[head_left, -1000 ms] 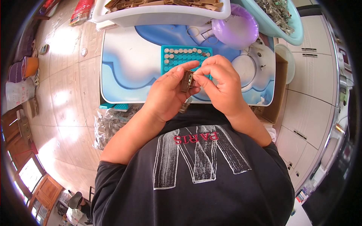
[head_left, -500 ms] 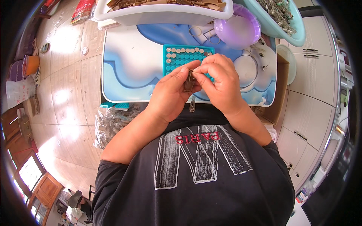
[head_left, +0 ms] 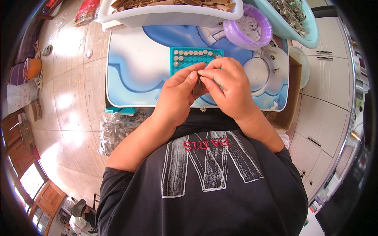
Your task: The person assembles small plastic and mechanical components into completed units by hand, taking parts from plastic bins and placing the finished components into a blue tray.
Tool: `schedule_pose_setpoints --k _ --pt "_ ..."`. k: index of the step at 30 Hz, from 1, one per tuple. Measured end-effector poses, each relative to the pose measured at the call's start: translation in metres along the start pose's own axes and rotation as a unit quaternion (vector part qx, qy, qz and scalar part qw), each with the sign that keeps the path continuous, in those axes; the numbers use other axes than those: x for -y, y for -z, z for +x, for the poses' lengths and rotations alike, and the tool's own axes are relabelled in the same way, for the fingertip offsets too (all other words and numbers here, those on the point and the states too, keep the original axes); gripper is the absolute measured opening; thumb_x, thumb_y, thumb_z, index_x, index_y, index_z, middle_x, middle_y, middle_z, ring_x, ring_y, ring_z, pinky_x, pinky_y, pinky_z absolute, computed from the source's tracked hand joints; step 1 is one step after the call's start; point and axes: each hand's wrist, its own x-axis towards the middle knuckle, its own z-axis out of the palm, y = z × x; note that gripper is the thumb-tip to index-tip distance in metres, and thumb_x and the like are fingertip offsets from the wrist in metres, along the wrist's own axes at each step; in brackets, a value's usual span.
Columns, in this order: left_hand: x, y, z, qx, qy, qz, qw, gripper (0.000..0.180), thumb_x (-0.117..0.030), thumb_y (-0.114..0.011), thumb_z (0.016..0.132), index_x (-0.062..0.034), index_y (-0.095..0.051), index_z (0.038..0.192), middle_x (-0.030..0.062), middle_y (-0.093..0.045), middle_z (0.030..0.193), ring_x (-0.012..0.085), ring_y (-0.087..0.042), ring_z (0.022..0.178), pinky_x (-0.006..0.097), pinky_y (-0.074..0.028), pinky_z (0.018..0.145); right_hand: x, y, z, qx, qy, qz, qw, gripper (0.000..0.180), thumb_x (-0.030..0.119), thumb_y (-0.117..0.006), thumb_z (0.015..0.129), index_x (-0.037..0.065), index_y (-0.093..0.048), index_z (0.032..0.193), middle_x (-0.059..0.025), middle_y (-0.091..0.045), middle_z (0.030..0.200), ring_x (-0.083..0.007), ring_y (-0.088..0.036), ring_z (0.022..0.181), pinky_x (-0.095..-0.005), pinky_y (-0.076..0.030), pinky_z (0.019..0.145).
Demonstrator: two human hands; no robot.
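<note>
Over the table's near edge my two hands meet around a small dark brown plastic housing [head_left: 197, 89], narrow and held roughly upright. My left hand [head_left: 175, 93] grips it, with the thumb along its upper end. The thumb and forefinger of my right hand [head_left: 229, 84] pinch together at its top; what they hold there is too small to make out. Just beyond the hands lies a teal tray [head_left: 172, 63] with rows of round pegs, several topped by pale discs. A small shiny piece [head_left: 203, 109] shows below the housing at the table edge.
A white tub [head_left: 169, 17] of brown plastic parts stands at the far side. Right of it are a purple bowl [head_left: 232, 37] with white pieces and a light teal basin [head_left: 313, 37] of small parts. Bagged parts [head_left: 114, 131] lie left of me, below the blue-white table [head_left: 136, 74].
My right fingertips have shifted slightly left over the top of the housing, covering more of it. The shiny piece below now looks shorter and sits higher. White pieces in the purple bowl show more clearly.
</note>
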Motion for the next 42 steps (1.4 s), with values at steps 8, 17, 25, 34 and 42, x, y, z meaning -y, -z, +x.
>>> schedule_pose_setpoints --k 8,17,25,34,42 --pt "-0.005 -0.002 0.002 -0.044 -0.031 -0.037 0.998 0.021 -0.011 -0.042 0.097 0.0012 -0.048 0.114 0.0133 -0.058 0.103 0.0216 -0.060 0.096 0.035 -0.048 0.088 0.017 0.007 -0.005 0.027 -0.003 -0.002 1.000 0.022 0.017 -0.073 0.071 0.010 -0.053 0.079 -0.0014 -0.057 0.072 -0.0230 -0.056 0.069 -0.0351 -0.039 0.064" --pt "-0.008 -0.004 0.002 -0.074 -0.088 0.009 0.993 0.021 -0.012 -0.045 0.096 -0.0006 -0.048 0.113 0.0146 -0.057 0.109 0.0267 -0.059 0.105 0.036 -0.050 0.088 0.015 -0.005 -0.019 0.064 -0.045 0.028 0.997 0.024 0.006 -0.075 0.069 0.006 -0.055 0.083 -0.0028 -0.060 0.073 -0.0226 -0.054 0.065 -0.0334 -0.041 0.062" --pt "-0.012 -0.006 0.002 -0.068 -0.087 -0.002 0.994 0.019 -0.010 -0.043 0.096 0.0008 -0.046 0.111 0.0145 -0.055 0.108 0.0249 -0.059 0.103 0.036 -0.050 0.087 0.013 -0.016 -0.028 -0.012 -0.181 0.173 0.968 0.020 0.003 -0.070 0.072 0.008 -0.057 0.086 -0.0042 -0.063 0.070 -0.0241 -0.057 0.062 -0.0335 -0.042 0.060" --pt "-0.008 -0.001 0.001 -0.066 -0.088 0.011 0.994 0.020 -0.011 -0.043 0.097 -0.0006 -0.050 0.112 0.0158 -0.058 0.109 0.0272 -0.059 0.105 0.036 -0.050 0.087 0.009 -0.016 -0.024 0.023 -0.072 0.106 0.992 0.019 0.006 -0.070 0.073 0.011 -0.062 0.089 -0.0046 -0.061 0.068 -0.0236 -0.058 0.061 -0.0345 -0.041 0.057" --pt "-0.010 0.000 -0.001 -0.080 -0.060 0.020 0.995 0.026 -0.013 -0.042 0.097 0.0004 -0.048 0.118 0.0153 -0.058 0.111 0.0249 -0.059 0.102 0.035 -0.049 0.088 0.007 -0.017 -0.021 0.048 0.020 -0.017 0.999 0.018 0.013 -0.070 0.073 0.011 -0.062 0.089 -0.0019 -0.059 0.064 -0.0198 -0.058 0.060 -0.0340 -0.039 0.055"
